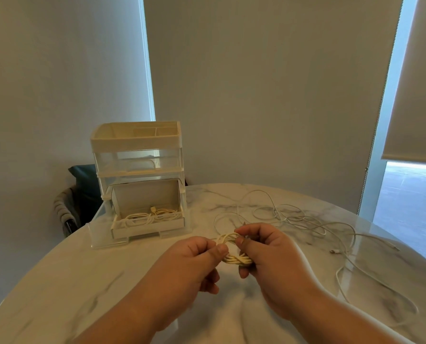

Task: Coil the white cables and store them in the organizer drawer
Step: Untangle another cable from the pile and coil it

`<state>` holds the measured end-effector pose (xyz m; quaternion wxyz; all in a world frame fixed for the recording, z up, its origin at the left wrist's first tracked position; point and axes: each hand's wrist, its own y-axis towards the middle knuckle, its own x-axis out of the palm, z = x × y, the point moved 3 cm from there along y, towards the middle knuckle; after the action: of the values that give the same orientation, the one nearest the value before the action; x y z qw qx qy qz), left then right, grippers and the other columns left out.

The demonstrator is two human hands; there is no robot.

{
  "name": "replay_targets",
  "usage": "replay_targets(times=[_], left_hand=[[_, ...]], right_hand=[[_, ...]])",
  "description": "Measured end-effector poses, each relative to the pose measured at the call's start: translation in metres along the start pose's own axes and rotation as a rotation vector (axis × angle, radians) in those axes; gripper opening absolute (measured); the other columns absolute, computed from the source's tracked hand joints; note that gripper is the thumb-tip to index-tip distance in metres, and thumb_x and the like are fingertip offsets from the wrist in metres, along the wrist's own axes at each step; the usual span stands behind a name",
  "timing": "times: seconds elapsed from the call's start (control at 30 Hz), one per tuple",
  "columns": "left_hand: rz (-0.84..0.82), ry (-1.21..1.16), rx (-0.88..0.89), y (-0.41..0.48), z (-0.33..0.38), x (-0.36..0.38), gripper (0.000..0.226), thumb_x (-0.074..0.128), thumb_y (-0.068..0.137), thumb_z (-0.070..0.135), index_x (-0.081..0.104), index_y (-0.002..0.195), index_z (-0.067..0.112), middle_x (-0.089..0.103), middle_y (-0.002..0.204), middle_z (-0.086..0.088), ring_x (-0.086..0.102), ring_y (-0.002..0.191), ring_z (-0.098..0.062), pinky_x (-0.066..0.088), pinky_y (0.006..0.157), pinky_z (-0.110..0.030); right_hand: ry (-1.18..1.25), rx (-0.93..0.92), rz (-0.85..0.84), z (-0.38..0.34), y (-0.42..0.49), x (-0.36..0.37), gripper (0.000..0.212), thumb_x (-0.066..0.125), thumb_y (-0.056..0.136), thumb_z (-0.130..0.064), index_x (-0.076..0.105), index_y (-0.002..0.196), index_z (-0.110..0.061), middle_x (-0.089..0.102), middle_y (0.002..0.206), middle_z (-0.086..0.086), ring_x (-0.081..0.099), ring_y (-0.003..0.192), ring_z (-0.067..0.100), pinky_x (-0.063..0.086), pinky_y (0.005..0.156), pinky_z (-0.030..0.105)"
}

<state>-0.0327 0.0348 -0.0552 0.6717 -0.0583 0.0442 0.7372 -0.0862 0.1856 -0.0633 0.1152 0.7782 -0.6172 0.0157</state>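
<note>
At lower centre your left hand [194, 259] and right hand [269, 254] each had a pinching grip on the tight oval coil of white cable [239, 260], above the veined marble table [83, 281], right of the open drawer [147, 225].

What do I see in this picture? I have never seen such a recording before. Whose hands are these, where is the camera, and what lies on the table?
There is no machine here: a person works with two bare hands. The one picture comes from a camera worn on the head, looking forward and down. The left hand and right hand both hold a small coil of white cable above a marble table. At the back left stands a plastic organizer; its bottom drawer is pulled open and holds coiled cables. To the right, loose cables lie tangled on the table.
</note>
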Motion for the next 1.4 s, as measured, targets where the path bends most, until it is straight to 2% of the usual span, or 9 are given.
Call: replay_targets(times=[0.13,0.3,0.43,0.6,0.83,1.03,1.2,1.3,1.4], left_hand=[[0.052,0.198,0.02,0.001,0.0,-0.004,0.026,0.061,0.092,0.047,0.073,0.078,0.029,0.069,0.068,0.001,0.063,0.061,-0.014,0.057,0.077,-0.043],[0.036,0.141,0.105,0.001,0.0,0.001,0.013,0.062,0.095,0.033,0.075,0.095,0.032,0.075,0.093,0.004,0.07,0.092,-0.014,0.059,0.082,-0.034],[0.072,0.023,0.072,0.001,-0.002,0.001,0.019,0.058,0.099,0.021,0.076,0.098,0.025,0.075,0.091,-0.004,0.071,0.083,-0.019,0.059,0.07,-0.032],[0.175,-0.128,0.053,0.005,-0.002,-0.004,0.024,0.058,0.098,0.011,0.078,0.09,0.021,0.074,0.084,-0.005,0.07,0.072,-0.016,0.056,0.063,-0.03],[0.213,-0.245,0.046,0.006,-0.001,-0.006,0.022,0.057,0.097,0.007,0.074,0.102,0.021,0.075,0.088,-0.006,0.071,0.075,-0.019,0.057,0.066,-0.031],[0.207,-0.304,-0.009,0.007,-0.004,-0.008,0.018,0.059,0.096,0.007,0.074,0.103,0.015,0.073,0.085,-0.006,0.069,0.073,-0.018,0.056,0.063,-0.029],[0.233,-0.341,-0.103,0.01,-0.004,-0.015,0.021,0.051,0.099,0.004,0.071,0.104,0.01,0.075,0.096,-0.018,0.074,0.078,-0.024,0.056,0.061,-0.031],[0.24,-0.311,-0.125,0.01,-0.003,-0.018,0.023,0.05,0.098,0.002,0.07,0.104,0.01,0.075,0.095,-0.017,0.074,0.078,-0.023,0.057,0.062,-0.031],[0.245,-0.26,-0.129,0.01,-0.004,-0.021,0.022,0.051,0.098,0.003,0.069,0.104,0.013,0.074,0.098,-0.015,0.073,0.08,-0.021,0.057,0.062,-0.029]], right_hand=[[-0.009,-0.001,0.007,-0.001,0.0,-0.001,0.015,0.064,0.091,0.0,0.073,0.088,-0.013,0.07,0.07,0.006,0.054,0.052,0.024,0.047,0.055,0.036],[-0.078,0.0,-0.042,0.003,-0.001,0.001,0.02,0.067,0.09,-0.004,0.076,0.083,-0.021,0.072,0.077,0.013,0.057,0.055,0.024,0.049,0.06,0.037],[-0.097,0.022,-0.099,0.004,-0.001,0.005,0.022,0.065,0.094,-0.013,0.076,0.098,-0.032,0.073,0.081,0.007,0.06,0.061,0.022,0.052,0.064,0.039],[-0.038,0.047,-0.167,-0.001,-0.001,0.005,0.042,0.053,0.1,-0.013,0.061,0.12,-0.048,0.073,0.09,0.009,0.065,0.073,0.017,0.057,0.072,0.042],[0.025,0.098,-0.152,-0.001,0.0,0.003,0.039,0.053,0.099,-0.003,0.057,0.127,-0.031,0.074,0.102,0.014,0.069,0.074,0.019,0.058,0.067,0.039],[0.098,0.135,-0.172,-0.003,-0.001,0.003,0.041,0.061,0.091,0.007,0.06,0.124,-0.018,0.073,0.089,0.009,0.068,0.073,0.024,0.057,0.059,0.035],[-0.061,0.109,-0.199,-0.001,-0.003,0.005,0.059,0.083,0.068,0.007,0.066,0.118,-0.017,0.069,0.112,0.008,0.072,0.082,0.021,0.056,0.069,0.03],[-0.108,0.121,-0.202,-0.001,-0.007,0.012,0.054,0.078,0.069,0.016,0.064,0.115,-0.01,0.078,0.093,0.01,0.074,0.078,0.02,0.058,0.073,0.027],[-0.142,0.093,-0.188,-0.005,-0.007,0.021,0.044,0.074,0.072,0.019,0.065,0.107,-0.004,0.077,0.078,0.013,0.073,0.069,0.016,0.057,0.064,0.019]])
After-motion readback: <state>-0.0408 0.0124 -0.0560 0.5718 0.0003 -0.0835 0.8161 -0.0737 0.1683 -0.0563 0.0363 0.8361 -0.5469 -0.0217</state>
